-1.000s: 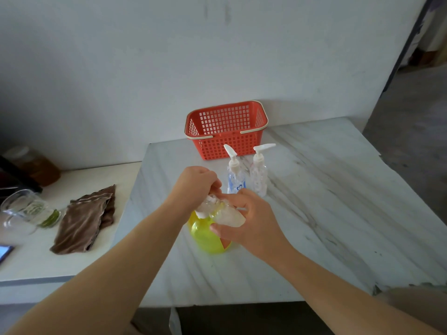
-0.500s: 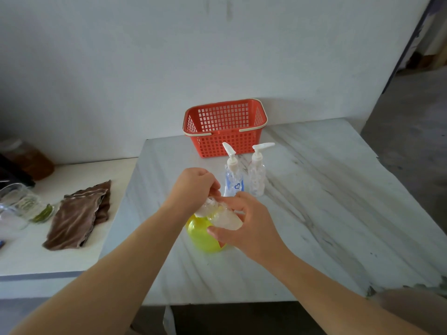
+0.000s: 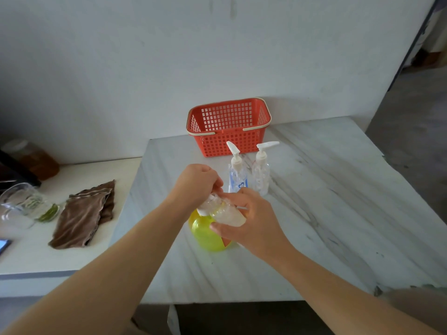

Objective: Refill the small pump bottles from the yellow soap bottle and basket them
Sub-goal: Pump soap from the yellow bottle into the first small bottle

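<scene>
Above the yellow bottle (image 3: 205, 235), your right hand (image 3: 256, 226) grips a small bottle (image 3: 228, 216) while your left hand (image 3: 196, 184) pinches its pump (image 3: 205, 208), likely to unscrew it.

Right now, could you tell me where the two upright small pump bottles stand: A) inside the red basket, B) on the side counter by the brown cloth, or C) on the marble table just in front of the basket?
C: the blue-labelled pump bottle and the clear pump bottle stand on the table before the red basket.

Clear bottle (image 3: 227, 215) tilted above yellow bottle (image 3: 205, 235)
</scene>
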Tool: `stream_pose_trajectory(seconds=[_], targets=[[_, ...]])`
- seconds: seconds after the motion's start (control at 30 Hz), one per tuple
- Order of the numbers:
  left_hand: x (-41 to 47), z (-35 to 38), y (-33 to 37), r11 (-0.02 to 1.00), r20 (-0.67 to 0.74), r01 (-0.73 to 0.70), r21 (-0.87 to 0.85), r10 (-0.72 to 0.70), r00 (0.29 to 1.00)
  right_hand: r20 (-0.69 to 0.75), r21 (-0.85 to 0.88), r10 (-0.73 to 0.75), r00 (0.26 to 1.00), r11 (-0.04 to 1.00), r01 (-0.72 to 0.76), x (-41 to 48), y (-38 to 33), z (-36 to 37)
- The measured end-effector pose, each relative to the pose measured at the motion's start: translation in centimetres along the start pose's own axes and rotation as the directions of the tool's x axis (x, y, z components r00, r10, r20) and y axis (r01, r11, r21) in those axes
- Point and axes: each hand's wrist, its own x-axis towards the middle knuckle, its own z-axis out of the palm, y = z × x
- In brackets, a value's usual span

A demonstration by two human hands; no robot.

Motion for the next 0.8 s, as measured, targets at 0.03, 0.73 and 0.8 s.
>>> stream_pose_trajectory(seconds=[0.03,0.73,0.8], targets=[[0.02,0.06,-0.20,1.000,0.001,-0.004,-0.003,0.004,1.000,0.003,-0.004,-0.002,1.000,1.000,0.002,-0.06,0.05,0.03],[0.05,0.18,-0.14,1.000,-0.010,-0.031,-0.007,0.031,0.999,-0.023,0.011,0.007,1.000,1.000,-0.007,-0.06,0.22,0.05],[0.02,0.24,-0.36,0.999,-0.006,-0.035,0.000,0.035,0.999,-0.019,0.003,0.007,1.000,1.000,-0.007,-0.19,0.33,0.11]])
